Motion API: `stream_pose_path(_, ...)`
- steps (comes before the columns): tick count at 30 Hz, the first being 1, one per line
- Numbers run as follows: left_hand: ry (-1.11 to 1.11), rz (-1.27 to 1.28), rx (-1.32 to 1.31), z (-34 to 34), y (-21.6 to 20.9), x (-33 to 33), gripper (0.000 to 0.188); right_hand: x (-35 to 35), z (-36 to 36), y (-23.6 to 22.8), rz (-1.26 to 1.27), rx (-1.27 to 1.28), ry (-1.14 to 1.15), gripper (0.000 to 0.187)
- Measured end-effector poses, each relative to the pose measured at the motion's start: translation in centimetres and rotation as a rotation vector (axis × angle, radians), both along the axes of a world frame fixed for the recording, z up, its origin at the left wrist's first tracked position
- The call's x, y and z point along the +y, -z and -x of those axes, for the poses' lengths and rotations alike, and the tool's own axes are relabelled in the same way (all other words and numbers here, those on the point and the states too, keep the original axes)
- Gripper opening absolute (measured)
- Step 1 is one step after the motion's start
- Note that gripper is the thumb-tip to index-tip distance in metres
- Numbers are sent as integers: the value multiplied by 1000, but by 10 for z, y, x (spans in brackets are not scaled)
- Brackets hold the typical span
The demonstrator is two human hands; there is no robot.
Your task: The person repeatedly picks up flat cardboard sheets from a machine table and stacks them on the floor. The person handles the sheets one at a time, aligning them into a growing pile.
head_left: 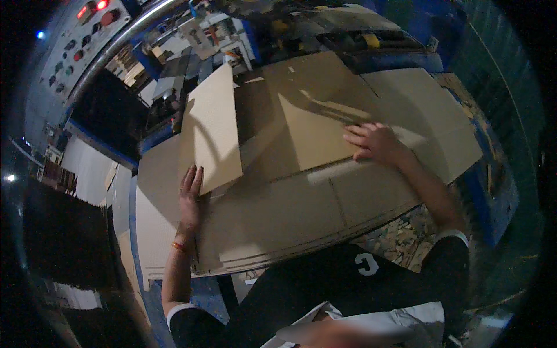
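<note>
A creased brown cardboard sheet lies on top of a stack of flat cardboard sheets in front of me. Its left panel stands tilted up, with light falling across it. My left hand touches that panel's lower left edge, its fingers extended. On the right, my right hand rests on the sheet near its close edge, fingers spread and thumb toward me. The undersides of both hands are hidden.
Machinery with rollers stands beyond the stack. A metal rail and a control panel with lit red buttons are at upper left. Cardboard scraps lie below the stack's near edge. A blue frame stands at right.
</note>
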State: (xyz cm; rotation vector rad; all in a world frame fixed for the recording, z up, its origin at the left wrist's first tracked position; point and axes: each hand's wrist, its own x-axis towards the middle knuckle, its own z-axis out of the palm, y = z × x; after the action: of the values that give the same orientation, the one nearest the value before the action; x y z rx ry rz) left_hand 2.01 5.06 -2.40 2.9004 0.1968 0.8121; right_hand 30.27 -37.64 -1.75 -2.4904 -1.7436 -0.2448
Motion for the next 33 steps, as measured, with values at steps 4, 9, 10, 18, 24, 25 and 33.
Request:
stream_pose_path(4,-69,140,-46,-56,-12,-9,64,37,-50,8,2,52,377,51)
stream_pose_path(9,-30,28,-99,-91,-34,-12,70,61,-61,12,-69,48,587,46)
stream_pose_path(10,8,39,-121,-72,-34,-13,69,48,-54,8,-106,35,583,45)
stream_pose_path(18,-1118,-151,-331,169,15,15,77,-154,58,0,-360,-243,1398,57)
stream_pose_path(24,-1226,229,28,204,68,14,76,-177,70,54,-356,-56,1540,68)
stream_pose_path(25,-1202,260,-6,199,67,10,75,-175,64,58,-320,-45,1545,69)
stream_pose_path(33,-879,474,-564,175,-42,-44,62,-172,33,58,-189,-247,1495,65)
